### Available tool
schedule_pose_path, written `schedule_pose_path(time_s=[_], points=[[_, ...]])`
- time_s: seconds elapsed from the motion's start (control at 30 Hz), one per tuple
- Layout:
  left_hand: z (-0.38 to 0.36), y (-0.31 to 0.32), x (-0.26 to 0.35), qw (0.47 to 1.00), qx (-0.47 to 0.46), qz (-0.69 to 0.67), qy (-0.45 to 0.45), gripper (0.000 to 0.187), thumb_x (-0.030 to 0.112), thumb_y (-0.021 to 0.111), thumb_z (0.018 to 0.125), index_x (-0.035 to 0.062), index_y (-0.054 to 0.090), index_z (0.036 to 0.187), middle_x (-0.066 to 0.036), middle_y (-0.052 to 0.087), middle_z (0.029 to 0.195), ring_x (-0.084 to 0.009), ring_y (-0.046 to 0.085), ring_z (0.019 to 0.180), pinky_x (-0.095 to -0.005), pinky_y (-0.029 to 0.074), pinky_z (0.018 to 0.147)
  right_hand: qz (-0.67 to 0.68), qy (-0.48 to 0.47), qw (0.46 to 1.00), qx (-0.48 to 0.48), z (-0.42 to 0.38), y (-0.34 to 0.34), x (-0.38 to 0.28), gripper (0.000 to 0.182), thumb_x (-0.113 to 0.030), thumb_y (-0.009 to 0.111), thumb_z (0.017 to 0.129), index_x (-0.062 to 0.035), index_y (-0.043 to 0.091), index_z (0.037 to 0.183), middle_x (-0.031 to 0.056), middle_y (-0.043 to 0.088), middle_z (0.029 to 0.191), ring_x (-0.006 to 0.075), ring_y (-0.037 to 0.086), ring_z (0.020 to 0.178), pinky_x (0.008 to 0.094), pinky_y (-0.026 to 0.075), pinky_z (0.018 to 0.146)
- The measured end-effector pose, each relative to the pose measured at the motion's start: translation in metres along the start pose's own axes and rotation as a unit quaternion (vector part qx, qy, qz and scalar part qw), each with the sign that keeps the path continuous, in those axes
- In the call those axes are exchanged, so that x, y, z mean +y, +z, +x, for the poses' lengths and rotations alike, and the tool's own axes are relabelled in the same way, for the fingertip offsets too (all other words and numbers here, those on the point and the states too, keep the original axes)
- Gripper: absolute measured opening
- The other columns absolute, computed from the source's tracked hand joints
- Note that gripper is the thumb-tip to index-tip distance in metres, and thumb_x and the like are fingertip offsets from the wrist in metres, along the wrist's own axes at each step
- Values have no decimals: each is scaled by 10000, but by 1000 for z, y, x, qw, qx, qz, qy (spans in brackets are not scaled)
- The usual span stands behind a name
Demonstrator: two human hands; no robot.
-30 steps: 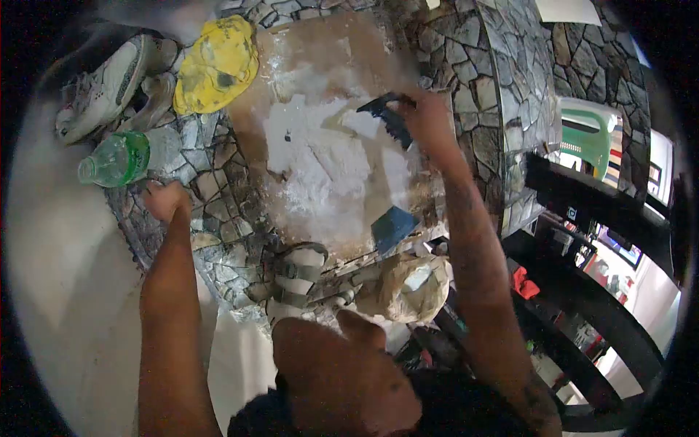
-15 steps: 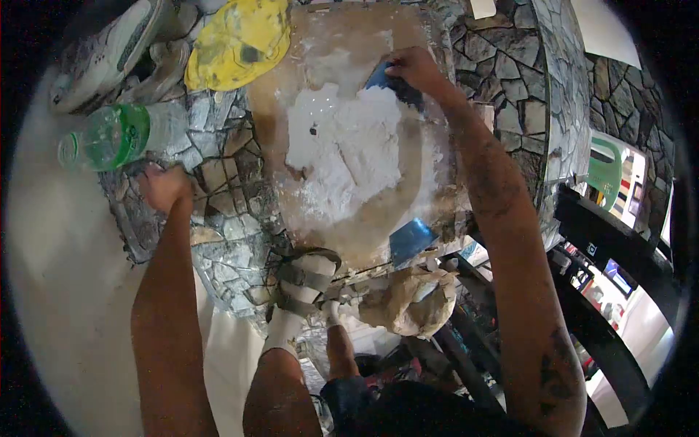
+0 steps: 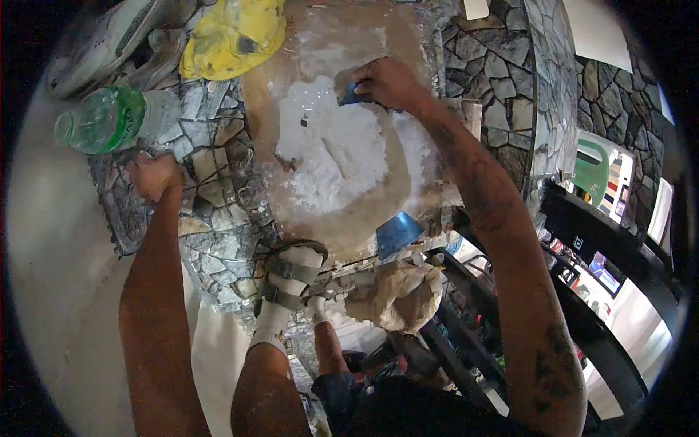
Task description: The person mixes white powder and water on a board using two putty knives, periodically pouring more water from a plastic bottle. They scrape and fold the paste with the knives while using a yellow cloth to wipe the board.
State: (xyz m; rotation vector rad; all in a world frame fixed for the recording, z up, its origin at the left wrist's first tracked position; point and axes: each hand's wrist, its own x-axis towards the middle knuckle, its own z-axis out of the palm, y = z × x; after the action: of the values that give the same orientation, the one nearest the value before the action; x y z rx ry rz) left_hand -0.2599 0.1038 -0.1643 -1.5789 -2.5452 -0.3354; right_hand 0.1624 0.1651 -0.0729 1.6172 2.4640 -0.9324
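My right hand [image 3: 387,84] is closed on a small blue scraper [image 3: 354,93], mostly covered by the fingers, at the upper edge of a mound of white powder or paste [image 3: 331,149]. The mound lies spread on a worn brown board [image 3: 349,222]. A curved swept band shows along its right and lower sides. My left hand [image 3: 155,177] is curled at the edge of the stone-clad ledge [image 3: 211,164], just below a clear bottle with a green label [image 3: 116,120]; what its fingers hold, if anything, is hidden. A second blue flat piece [image 3: 399,234] sits at the board's near edge.
A yellow, paste-smeared piece [image 3: 234,40] and pale shoes [image 3: 120,44] are at the upper left. A crumpled paper bag [image 3: 404,297] stands below the board, near my sandalled foot [image 3: 295,266]. Black rails [image 3: 601,229] run along the right.
My right hand has moved left and slightly down with the blue scraper, onto the mound's upper edge. The whole view has shifted a little; my left hand stays beside the bottle.
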Motion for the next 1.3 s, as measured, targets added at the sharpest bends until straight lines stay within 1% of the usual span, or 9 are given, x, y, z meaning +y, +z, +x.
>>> schedule_pose_path(time_s=[0.33,0.47,0.57,0.77,1.03,1.1,1.17,1.2,1.3], points=[[5,2,2,999,-14,0,-39,359,203,634,634,33,630,951,-179,561,932,-376,550,912,-478,457,791,-126,52,980,143,-121,61,-45,330,8,622,612,-116,685,911,105,619,918,302,576,858,414,485,738],[4,52,-42,991,64,69,96,387,242,646,636,46,636,970,-175,568,956,-363,556,926,-467,469,790,-54,52,972,225,-147,100,-59,394,-14,613,589,-125,674,962,78,605,943,298,556,886,406,478,743],[3,23,-23,997,-65,37,13,420,269,652,636,58,642,999,-182,572,979,-355,560,940,-456,481,772,-96,-17,970,221,-154,85,-69,408,-19,596,597,-115,669,987,72,604,943,292,559,882,410,478,735],[4,42,-27,999,1,-13,-36,407,273,632,652,20,632,971,-212,573,964,-371,558,926,-460,470,782,-49,170,965,192,-156,56,-71,360,-2,587,683,-87,659,1026,110,607,1002,315,568,954,416,469,822],[9,63,-55,994,4,45,96,400,201,614,659,-64,598,957,-248,560,976,-399,550,920,-482,437,830,-97,121,976,150,-155,45,-53,384,33,556,686,-63,638,1049,160,598,1054,339,554,1033,417,470,863],[-29,6,2,995,47,-79,-29,391,178,610,666,-74,584,963,-253,555,981,-410,540,929,-490,427,844,-62,99,978,173,-169,25,-72,386,43,552,662,-34,636,1031,162,601,1039,342,546,1038,417,458,877],[-69,-17,22,993,14,-121,0,310,123,596,675,-71,546,912,-260,543,941,-424,519,917,-500,400,832,-67,89,980,165,-177,47,-64,369,41,553,644,-17,634,1000,153,605,1015,336,543,1025,407,454,876],[-94,5,17,962,213,-117,126,200,75,567,657,-46,533,814,-241,520,868,-420,501,845,-505,392,772,-72,85,981,158,-179,59,-60,361,40,554,635,-9,633,984,149,607,1003,333,542,1018,403,452,875],[-151,-25,30,969,17,-204,138,200,48,562,597,-25,535,781,-198,500,820,-406,489,819,-490,397,732,-119,56,979,156,-178,79,-65,331,40,553,625,-9,633,942,144,607,975,335,542,991,404,455,858]])
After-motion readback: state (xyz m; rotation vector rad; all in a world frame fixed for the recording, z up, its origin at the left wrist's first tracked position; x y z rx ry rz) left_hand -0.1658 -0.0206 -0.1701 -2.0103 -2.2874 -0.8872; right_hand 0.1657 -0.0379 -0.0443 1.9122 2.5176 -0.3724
